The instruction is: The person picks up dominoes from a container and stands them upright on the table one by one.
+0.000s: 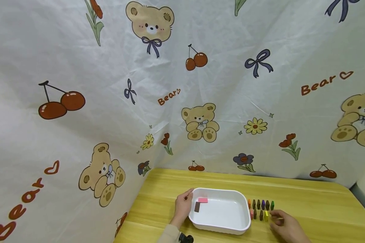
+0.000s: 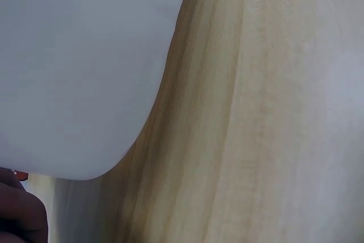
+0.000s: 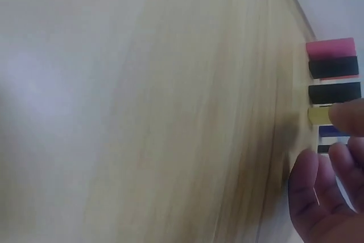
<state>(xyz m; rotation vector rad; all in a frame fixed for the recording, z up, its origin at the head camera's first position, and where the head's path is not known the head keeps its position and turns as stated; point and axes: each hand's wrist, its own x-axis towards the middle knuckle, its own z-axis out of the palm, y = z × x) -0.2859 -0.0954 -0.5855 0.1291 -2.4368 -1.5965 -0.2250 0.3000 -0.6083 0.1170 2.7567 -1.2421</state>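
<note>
A white plastic tray (image 1: 220,216) sits on the table, with a pink block (image 1: 202,200) and a dark brown block (image 1: 197,207) lying flat near its far left corner. My left hand (image 1: 183,206) grips the tray's left rim by that corner. To the right of the tray, my right hand (image 1: 287,225) has its fingers spread beside a yellow block (image 1: 266,216) at the end of the front row. In the right wrist view one fingertip (image 3: 348,116) overlaps that yellow block; a firm hold on it does not show.
Small upright blocks stand in two rows right of the tray. The back row has orange, dark, purple (image 1: 263,204) and green (image 1: 272,205) ones; the front row includes a pink block (image 1: 251,214) and dark ones (image 1: 261,215). A bear-print cloth (image 1: 219,84) hangs behind the wooden table (image 1: 322,206).
</note>
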